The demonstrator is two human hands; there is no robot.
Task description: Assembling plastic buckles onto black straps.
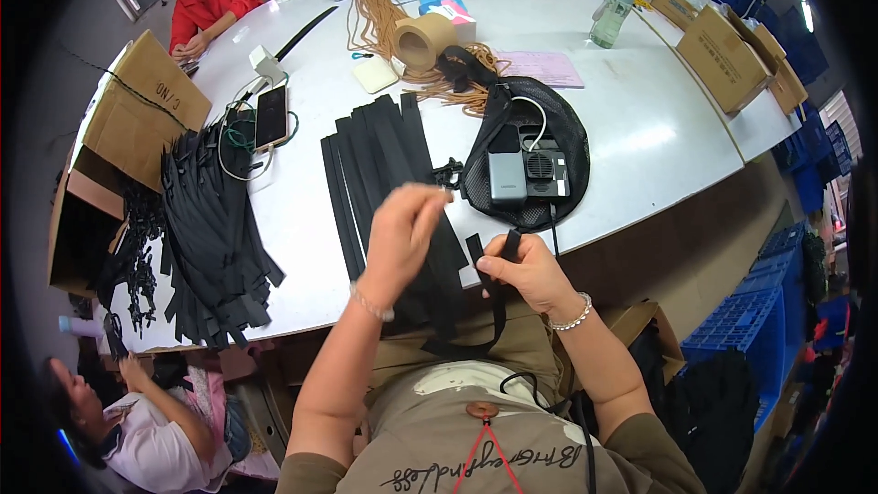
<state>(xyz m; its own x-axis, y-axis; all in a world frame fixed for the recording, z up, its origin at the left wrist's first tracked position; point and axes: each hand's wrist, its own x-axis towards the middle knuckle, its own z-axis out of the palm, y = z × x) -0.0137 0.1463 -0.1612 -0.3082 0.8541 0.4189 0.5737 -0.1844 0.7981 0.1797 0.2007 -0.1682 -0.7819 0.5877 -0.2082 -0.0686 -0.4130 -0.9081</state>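
Observation:
My right hand [532, 276], at the table's front edge, pinches a black webbing strap [499, 311] between thumb and fingers. The strap's end stands up above the thumb, and its length loops down toward my lap. My left hand [401, 236] is over a row of flat black straps [380, 146], its fingers drawn together and slightly blurred. Whatever those fingertips may hold is hidden or too small to name. Just beyond them lies a small cluster of black plastic clips [448, 172]. A black mesh pouch [578, 151] with a grey power bank [508, 179] sits beyond my right hand.
More black straps [215, 238] are heaped at left, beside a cardboard box [151, 96] and a phone [272, 117]. Tan cords [373, 23], a tape roll [422, 42] and a bottle [611, 16] stand farther back. A person sits far left, another near left. Blue crates [745, 320] stand at right.

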